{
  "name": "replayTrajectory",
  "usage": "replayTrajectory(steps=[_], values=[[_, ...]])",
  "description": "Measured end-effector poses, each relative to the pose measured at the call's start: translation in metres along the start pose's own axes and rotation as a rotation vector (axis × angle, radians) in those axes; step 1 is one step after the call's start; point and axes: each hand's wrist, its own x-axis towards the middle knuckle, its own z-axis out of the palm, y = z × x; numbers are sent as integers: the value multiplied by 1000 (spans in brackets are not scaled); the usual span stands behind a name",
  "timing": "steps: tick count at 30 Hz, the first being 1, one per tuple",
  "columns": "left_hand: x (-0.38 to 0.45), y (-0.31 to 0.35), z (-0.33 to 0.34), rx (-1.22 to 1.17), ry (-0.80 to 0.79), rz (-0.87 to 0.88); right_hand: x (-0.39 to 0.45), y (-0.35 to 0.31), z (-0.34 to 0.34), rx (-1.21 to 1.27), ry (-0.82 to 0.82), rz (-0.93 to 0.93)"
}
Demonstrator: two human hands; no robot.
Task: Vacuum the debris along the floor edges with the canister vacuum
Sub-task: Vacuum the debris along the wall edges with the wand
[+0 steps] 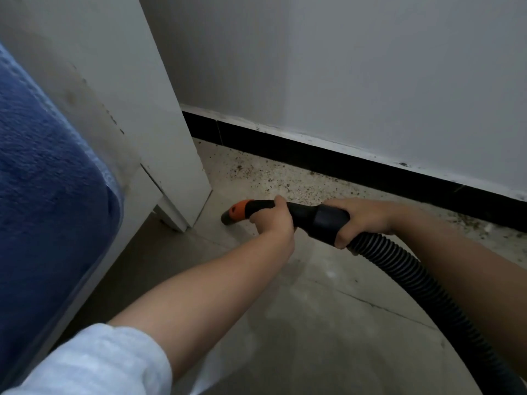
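Both hands wrap the nozzle [285, 213]: the left hand [273, 219] forward near the orange tip, the right hand [362, 219] back at the cuff where the hose [413, 277] joins. The nozzle lies low and nearly level, its long axis running right to left, mouth toward the cabinet [159, 138] corner. The debris [273, 178] lies beyond the hands, strewn along the baseboard [356, 163], nearest the left hand.

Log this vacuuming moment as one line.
left hand grips nozzle | right hand grips hose cuff | debris remains along baseboard
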Motion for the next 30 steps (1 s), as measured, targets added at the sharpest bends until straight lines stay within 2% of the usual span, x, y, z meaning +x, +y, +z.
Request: replayTrajectory(steps=[6, 12, 18, 25, 30], values=[[1, -9, -11, 16, -6, -31, -2, -1, 7, -92, -30, 43], [13, 1, -23, 99, -39, 63, 13, -4, 33, -265, 131, -34], [34, 11, -32, 186, 0, 94, 37, 2, 50, -227, 184, -71], [50, 25, -31, 172, -119, 88, 57, 9, 59, -187, 310, -76], [60, 36, -20, 155, -135, 71, 73, 10, 55, -129, 362, -67]])
